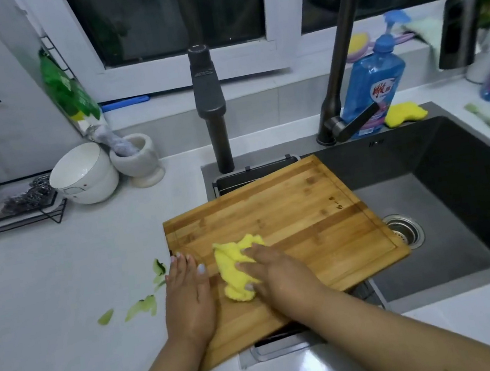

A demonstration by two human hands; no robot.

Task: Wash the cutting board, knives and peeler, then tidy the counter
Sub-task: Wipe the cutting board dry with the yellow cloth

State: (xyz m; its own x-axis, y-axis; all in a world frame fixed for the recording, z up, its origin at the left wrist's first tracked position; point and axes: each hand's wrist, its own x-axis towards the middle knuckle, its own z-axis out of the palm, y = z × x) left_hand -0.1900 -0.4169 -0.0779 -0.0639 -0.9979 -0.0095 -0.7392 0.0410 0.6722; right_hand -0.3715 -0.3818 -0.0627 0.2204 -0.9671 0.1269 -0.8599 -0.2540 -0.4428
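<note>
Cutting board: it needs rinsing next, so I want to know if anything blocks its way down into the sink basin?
Nothing visible does. The cutting board already overhangs the sink, whose basin shows only its drain. The left hand steadies the board; the right hand presses a yellow cloth on it.

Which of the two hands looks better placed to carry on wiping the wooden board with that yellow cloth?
The right hand, probably. It already presses flat on the yellow cloth atop the cutting board. The left hand rests at the board's left edge, seemingly steadying it over the sink.
</note>
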